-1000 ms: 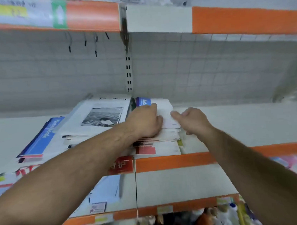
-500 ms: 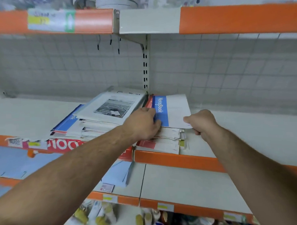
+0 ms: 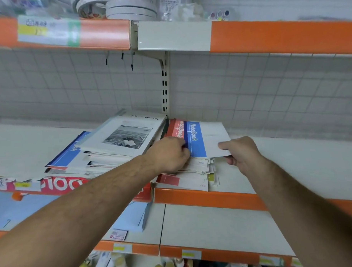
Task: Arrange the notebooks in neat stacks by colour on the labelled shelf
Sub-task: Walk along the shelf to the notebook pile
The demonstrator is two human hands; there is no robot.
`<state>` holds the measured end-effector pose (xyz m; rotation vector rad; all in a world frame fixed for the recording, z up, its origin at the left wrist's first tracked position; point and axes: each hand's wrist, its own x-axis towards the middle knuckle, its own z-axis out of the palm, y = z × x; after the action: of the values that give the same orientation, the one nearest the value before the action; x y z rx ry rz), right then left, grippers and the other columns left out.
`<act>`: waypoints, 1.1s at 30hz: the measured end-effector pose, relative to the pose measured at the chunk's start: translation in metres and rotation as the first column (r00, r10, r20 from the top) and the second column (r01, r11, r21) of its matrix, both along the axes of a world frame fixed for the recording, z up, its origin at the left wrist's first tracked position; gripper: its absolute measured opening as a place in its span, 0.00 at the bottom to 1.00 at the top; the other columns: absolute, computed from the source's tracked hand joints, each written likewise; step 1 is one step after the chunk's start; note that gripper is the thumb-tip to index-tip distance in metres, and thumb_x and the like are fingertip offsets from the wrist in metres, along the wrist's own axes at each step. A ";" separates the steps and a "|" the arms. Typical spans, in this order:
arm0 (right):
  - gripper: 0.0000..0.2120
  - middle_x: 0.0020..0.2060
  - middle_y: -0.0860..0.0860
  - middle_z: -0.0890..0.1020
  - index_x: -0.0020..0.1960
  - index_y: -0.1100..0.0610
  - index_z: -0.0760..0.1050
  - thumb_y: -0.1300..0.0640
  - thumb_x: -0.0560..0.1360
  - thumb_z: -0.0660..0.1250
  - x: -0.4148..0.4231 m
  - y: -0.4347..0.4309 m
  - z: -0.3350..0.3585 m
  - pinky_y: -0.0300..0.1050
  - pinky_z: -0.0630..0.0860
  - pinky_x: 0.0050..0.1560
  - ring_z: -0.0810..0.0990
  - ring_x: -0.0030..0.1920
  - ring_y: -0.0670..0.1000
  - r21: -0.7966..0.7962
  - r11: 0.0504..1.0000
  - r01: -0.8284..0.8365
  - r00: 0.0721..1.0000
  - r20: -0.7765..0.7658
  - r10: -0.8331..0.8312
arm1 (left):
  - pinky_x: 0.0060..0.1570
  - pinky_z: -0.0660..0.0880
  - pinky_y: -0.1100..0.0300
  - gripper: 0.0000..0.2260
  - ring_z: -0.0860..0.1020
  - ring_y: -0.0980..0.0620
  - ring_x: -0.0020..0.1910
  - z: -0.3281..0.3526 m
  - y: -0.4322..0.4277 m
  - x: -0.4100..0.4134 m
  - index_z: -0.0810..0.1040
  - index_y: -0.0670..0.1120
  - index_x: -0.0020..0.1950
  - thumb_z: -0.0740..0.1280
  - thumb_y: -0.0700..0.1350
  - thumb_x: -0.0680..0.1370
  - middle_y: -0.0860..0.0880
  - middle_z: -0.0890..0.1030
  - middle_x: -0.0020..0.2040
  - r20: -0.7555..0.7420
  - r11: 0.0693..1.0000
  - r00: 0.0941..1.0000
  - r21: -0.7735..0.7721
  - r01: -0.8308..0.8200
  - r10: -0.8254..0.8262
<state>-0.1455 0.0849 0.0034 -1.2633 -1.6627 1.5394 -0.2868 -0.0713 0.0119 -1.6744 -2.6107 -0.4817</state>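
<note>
Fingers of my left hand (image 3: 168, 153) and right hand (image 3: 241, 153) grip a blue-and-white paper notebook (image 3: 203, 138); a grey photo-covered notebook pile (image 3: 119, 139) crowds its left.

— What carries everything here?
— We see a white shelf (image 3: 292, 165) with an orange front lip (image 3: 209, 198).
— And what do we find lying on it?
— Two notebook piles: a slumped left pile (image 3: 96, 164) and, just beside it, a right pile (image 3: 194, 172). The right pile's bottom book, white with a red block (image 3: 169, 179), reaches the lip.
</note>
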 end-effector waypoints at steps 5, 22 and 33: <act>0.09 0.41 0.56 0.82 0.49 0.65 0.79 0.65 0.71 0.75 0.000 -0.005 0.001 0.41 0.74 0.29 0.76 0.31 0.52 -0.093 0.991 -0.095 0.995 -0.032 0.092 | 0.51 0.73 0.55 0.15 0.74 0.48 0.53 -0.003 -0.003 -0.001 0.71 0.45 0.61 0.60 0.53 0.80 0.48 0.77 0.54 -0.014 0.999 1.000 0.047 -0.025 0.025; 0.07 0.43 0.58 0.82 0.52 0.62 0.76 0.62 0.75 0.70 -0.006 -0.003 -0.011 0.44 0.76 0.32 0.78 0.35 0.52 -0.030 0.999 0.025 1.000 -0.013 -0.025 | 0.46 0.76 0.53 0.19 0.77 0.49 0.44 0.000 -0.004 0.009 0.64 0.47 0.69 0.59 0.52 0.80 0.49 0.80 0.45 0.040 0.996 0.999 0.086 0.033 -0.036; 0.04 0.36 0.56 0.78 0.45 0.62 0.72 0.68 0.78 0.62 0.001 -0.010 0.004 0.40 0.73 0.25 0.69 0.26 0.49 -0.165 0.972 0.169 0.960 -0.197 -0.201 | 0.40 0.72 0.58 0.12 0.76 0.51 0.44 0.001 -0.008 0.011 0.74 0.46 0.55 0.59 0.52 0.80 0.49 0.79 0.47 -0.007 0.962 0.993 0.249 -0.114 0.119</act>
<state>-0.1443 0.0750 0.0071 -1.2409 -1.2790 1.6414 -0.2761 -0.0797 0.0125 -1.4327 -2.4909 -0.7452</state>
